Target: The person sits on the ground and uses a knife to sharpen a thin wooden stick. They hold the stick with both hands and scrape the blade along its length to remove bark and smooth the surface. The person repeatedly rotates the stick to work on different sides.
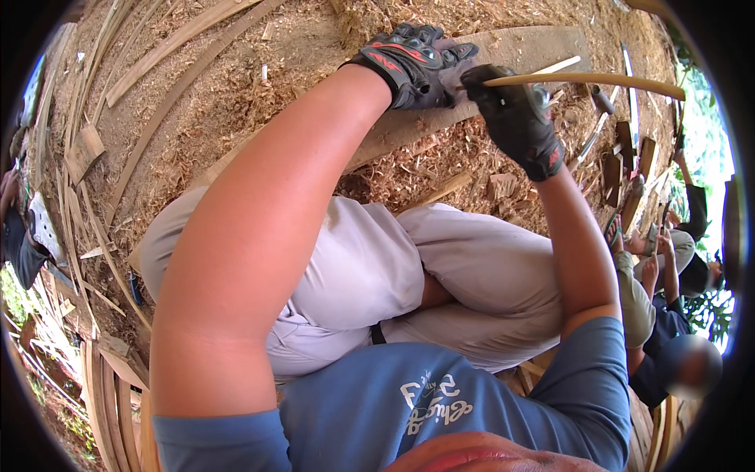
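Both my hands wear black gloves with red markings and meet just above a wooden board (515, 47) on the ground. My right hand (515, 118) is closed around a long, slightly curved bamboo strip (598, 79), which stretches out to the right. Beside it, my left hand (413, 63) has its fingers curled, with the knuckles up, low over the board. What lies between the two hands is blurred, so I cannot make out what the left one grips. A short pale strip (562, 64) shows just behind the bamboo strip.
Shavings (267, 94) cover the ground around the board. Long curved strips (173, 102) lie at the left. Blades and wood blocks (621, 157) lie at the right, near a seated person (653, 299). Another person's dark clothing (23, 252) shows at the far left.
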Demonstrator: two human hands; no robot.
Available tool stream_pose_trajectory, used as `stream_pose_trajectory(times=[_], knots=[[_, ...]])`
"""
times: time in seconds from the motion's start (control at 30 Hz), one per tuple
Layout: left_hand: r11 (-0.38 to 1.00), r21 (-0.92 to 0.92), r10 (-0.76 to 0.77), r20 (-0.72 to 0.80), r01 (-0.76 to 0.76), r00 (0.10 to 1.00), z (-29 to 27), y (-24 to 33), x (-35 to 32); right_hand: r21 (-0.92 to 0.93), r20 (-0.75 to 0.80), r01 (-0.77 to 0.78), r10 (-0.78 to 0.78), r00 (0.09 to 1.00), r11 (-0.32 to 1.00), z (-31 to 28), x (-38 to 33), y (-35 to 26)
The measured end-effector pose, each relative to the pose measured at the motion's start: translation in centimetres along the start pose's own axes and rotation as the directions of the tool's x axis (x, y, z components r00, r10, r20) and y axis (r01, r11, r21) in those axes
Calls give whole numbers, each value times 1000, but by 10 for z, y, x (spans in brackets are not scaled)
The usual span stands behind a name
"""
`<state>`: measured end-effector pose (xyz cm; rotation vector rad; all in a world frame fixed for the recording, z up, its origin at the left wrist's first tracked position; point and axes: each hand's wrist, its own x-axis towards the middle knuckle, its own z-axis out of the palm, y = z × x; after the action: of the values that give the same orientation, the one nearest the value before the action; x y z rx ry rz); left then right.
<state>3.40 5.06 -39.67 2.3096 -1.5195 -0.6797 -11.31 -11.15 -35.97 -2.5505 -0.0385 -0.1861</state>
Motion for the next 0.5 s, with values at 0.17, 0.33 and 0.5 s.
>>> stream_pose_trajectory(times=[0.17, 0.33, 0.5], knots=[[1000, -23, -9, -40, 8, 999, 4, 2, 0, 110, -77, -99, 108, 991, 989, -12, 9, 18], [1000, 0, -20, -37, 20, 999, 1, 7, -3, -55, 23, -121, 122, 992, 991, -7, 8, -2], [996, 83, 69, -332, -44, 941, 27, -6, -8, -9, -58, -1, 0, 998, 1000, 8, 5, 7]])
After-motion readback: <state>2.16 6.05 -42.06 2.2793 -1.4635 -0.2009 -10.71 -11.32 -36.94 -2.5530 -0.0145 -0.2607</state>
